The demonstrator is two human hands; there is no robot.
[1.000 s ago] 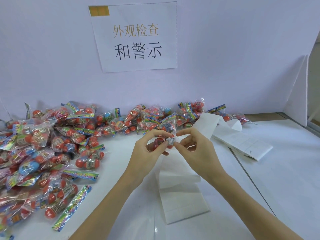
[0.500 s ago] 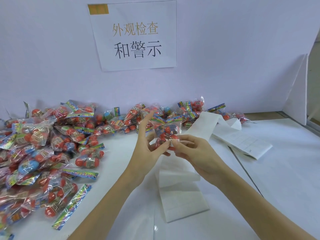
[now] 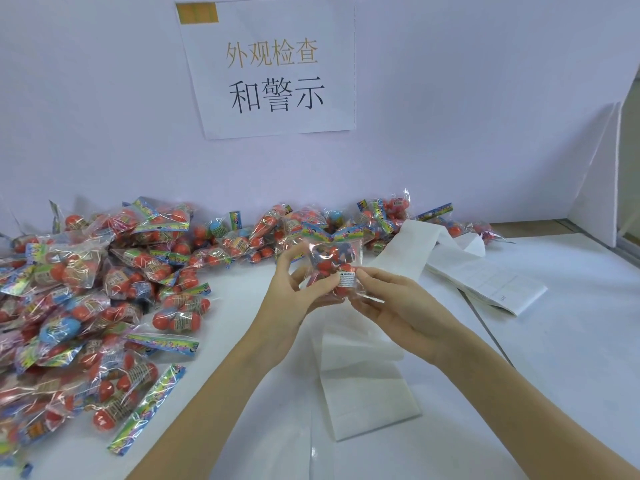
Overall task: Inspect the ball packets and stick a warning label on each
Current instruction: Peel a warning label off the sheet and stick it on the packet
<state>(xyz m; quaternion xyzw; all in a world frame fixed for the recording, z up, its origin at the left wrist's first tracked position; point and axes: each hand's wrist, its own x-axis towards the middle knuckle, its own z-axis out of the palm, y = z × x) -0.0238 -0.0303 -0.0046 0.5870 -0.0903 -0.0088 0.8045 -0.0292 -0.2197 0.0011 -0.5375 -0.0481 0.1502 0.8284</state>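
Observation:
Both hands hold one clear ball packet (image 3: 333, 258) above the table's middle, upright, its colourful header strip on top. My left hand (image 3: 294, 292) grips it from the left, thumb on the front. A small white warning label (image 3: 347, 279) sits on the packet's lower front. My right hand (image 3: 391, 299) pinches the packet at the label's right edge. Red and blue balls show through the plastic.
Several more ball packets (image 3: 104, 289) are heaped on the left and along the back wall. A long white label backing strip (image 3: 360, 362) runs under my hands to a folded stack (image 3: 491, 282) at the right. A paper sign (image 3: 273, 67) hangs on the wall.
The label was held at my fingertips beside the packet; now it lies flat on the packet's front. My left fingers, spread open half a second ago, have closed round the packet.

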